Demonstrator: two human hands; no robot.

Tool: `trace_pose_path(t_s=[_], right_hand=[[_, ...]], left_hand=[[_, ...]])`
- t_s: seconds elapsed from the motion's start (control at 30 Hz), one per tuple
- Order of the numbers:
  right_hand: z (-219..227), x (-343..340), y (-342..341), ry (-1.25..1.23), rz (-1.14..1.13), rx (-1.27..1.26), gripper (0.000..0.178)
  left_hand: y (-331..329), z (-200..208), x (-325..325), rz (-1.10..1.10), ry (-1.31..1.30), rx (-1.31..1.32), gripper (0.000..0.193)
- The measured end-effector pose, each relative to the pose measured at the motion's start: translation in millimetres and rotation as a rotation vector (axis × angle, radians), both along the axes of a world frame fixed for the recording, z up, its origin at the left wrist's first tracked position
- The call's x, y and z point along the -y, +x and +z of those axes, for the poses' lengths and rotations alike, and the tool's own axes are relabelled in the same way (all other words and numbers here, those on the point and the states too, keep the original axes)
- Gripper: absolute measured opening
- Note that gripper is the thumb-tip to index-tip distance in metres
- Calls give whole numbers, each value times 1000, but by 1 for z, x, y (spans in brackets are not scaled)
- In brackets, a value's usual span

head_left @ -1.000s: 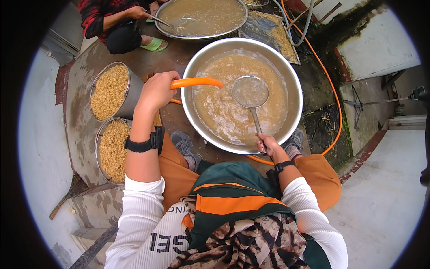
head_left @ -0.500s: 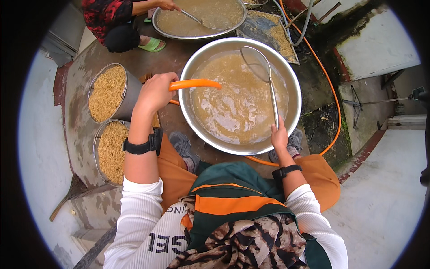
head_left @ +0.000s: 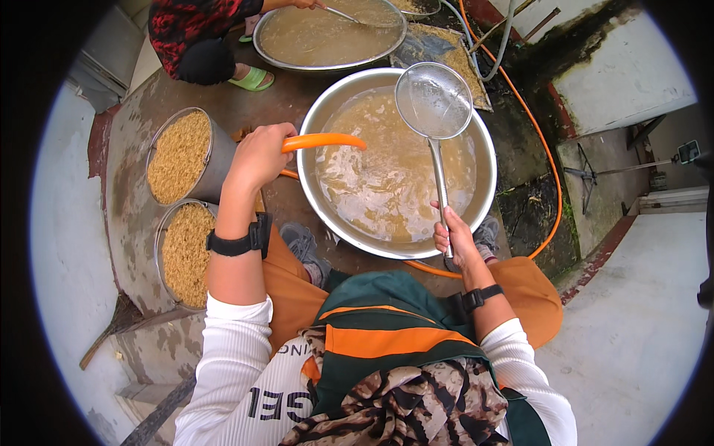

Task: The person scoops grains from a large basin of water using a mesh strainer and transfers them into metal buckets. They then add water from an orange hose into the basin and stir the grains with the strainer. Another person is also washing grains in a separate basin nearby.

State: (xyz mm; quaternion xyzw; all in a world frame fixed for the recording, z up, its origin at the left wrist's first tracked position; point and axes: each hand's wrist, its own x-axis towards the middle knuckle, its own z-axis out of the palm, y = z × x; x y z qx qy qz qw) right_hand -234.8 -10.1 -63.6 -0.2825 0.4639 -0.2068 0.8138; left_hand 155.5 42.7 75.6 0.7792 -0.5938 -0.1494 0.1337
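Observation:
My left hand (head_left: pixel 260 154) is closed round an orange hose (head_left: pixel 327 140), its end reaching over the left part of a large metal basin (head_left: pixel 306 123). Murky tan water (head_left: pixel 372 171) fills much of the basin, its surface rippled and shiny. In my right hand (head_left: pixel 457 238) is the handle of a round mesh skimmer (head_left: pixel 434 100). The mesh is raised over the basin's far right side and looks nearly bare. My right fingers wrap the handle by the near right rim.
Two buckets of golden grain, one farther (head_left: pixel 178 157) and one nearer (head_left: pixel 187 253), stand at my left. Beyond my basin, another person (head_left: pixel 204 37) works with a long-handled tool at a second basin (head_left: pixel 331 63). The orange hose runs along the right; a broom (head_left: pixel 111 327) leans left.
The skimmer has come up from the water, its mesh now facing up, and my right hand has turned on the handle and shifted slightly left. My left hand barely moved.

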Motion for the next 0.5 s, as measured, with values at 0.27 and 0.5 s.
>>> trace_pose_path(t_s=[0.27, 0.5], right_hand=[[-75, 17, 14, 289, 69, -270, 28], [-92, 20, 21, -541, 362, -997, 36]], left_hand=[[0, 1, -4, 31, 15, 7, 23], [2, 1, -1, 35, 90, -10, 29]])
